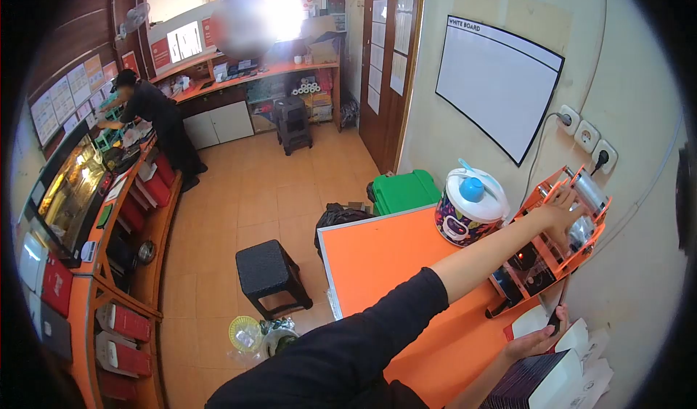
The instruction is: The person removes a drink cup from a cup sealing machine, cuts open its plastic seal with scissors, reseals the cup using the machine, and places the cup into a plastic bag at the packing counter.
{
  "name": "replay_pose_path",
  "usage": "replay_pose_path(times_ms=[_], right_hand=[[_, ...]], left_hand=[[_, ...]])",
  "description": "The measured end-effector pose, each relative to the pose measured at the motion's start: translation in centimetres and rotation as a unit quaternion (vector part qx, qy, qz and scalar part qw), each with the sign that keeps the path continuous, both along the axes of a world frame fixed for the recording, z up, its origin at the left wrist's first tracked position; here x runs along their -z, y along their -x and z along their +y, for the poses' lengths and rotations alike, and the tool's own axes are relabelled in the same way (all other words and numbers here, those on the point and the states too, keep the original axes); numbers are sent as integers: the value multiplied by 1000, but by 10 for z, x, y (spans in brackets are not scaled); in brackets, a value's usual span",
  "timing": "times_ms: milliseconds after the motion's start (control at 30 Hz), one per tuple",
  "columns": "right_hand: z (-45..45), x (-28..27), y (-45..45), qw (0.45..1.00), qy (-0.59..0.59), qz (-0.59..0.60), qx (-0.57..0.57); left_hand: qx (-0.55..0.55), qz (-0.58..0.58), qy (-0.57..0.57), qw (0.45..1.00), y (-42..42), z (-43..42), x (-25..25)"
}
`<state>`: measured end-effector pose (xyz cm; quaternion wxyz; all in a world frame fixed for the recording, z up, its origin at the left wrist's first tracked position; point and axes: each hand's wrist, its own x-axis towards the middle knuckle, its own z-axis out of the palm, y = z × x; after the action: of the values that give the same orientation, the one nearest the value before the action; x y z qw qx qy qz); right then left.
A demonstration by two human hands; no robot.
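My left hand (561, 216) reaches to the top of an orange machine (534, 264) by the right wall, its fingers spread over the upper frame beside a clear plastic piece (581, 231). Low on the right, my right hand (534, 342) is closed around a small dark object (555, 320) near the machine's base. Just beneath it stand stacked folded cartons (530, 380) with white and red ones beside them. A patterned tub (465, 216) with a white lid and blue knob sits left of the machine on the orange table (385, 256).
A black stool (267, 267), a yellow basket (245, 333) and a green bin (406, 191) are on the floor. A co-worker (156, 115) leans over the left counter near a glass display case (69, 191). Wall sockets (587, 137) are above the machine.
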<state>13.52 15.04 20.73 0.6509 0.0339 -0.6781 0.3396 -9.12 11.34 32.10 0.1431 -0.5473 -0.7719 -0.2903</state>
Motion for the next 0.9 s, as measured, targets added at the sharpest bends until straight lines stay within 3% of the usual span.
replay_pose_path(times_ms=[900], right_hand=[[0,1,-2,1000,-8,-12,-16]], left_hand=[[0,-35,18,999,3,3,-1]])
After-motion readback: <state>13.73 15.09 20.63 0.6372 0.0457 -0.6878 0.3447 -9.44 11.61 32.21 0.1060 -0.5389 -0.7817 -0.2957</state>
